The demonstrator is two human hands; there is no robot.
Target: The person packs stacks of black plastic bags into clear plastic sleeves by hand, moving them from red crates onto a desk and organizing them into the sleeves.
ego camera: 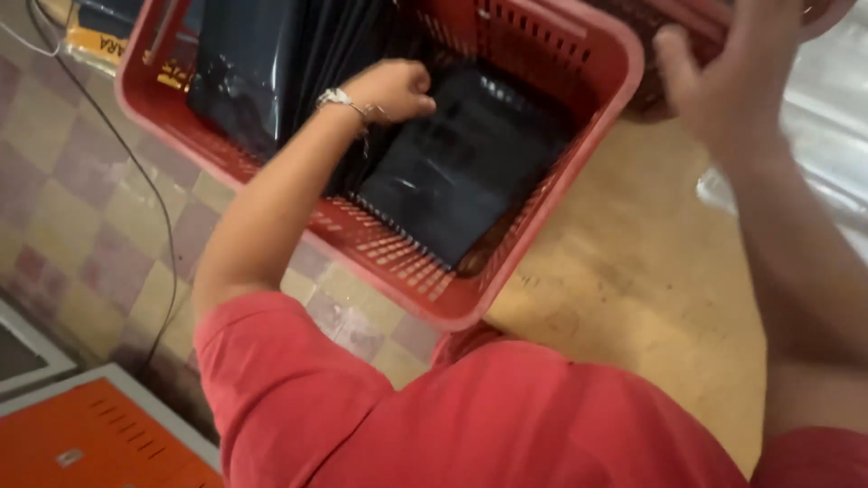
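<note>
Here the left hand [393,89] is closed on the glossy black plastic pouches [461,167] stacked in the red slotted plastic basket [579,117], while the right hand [737,77] hovers open near its rim; gripping one pouch's edge firmly would likely separate it cleanly.

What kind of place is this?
Probably a shop's packing or stock room. A red plastic basket full of shiny black packets sits on a worn wooden table, above a checkered tile floor.
</note>
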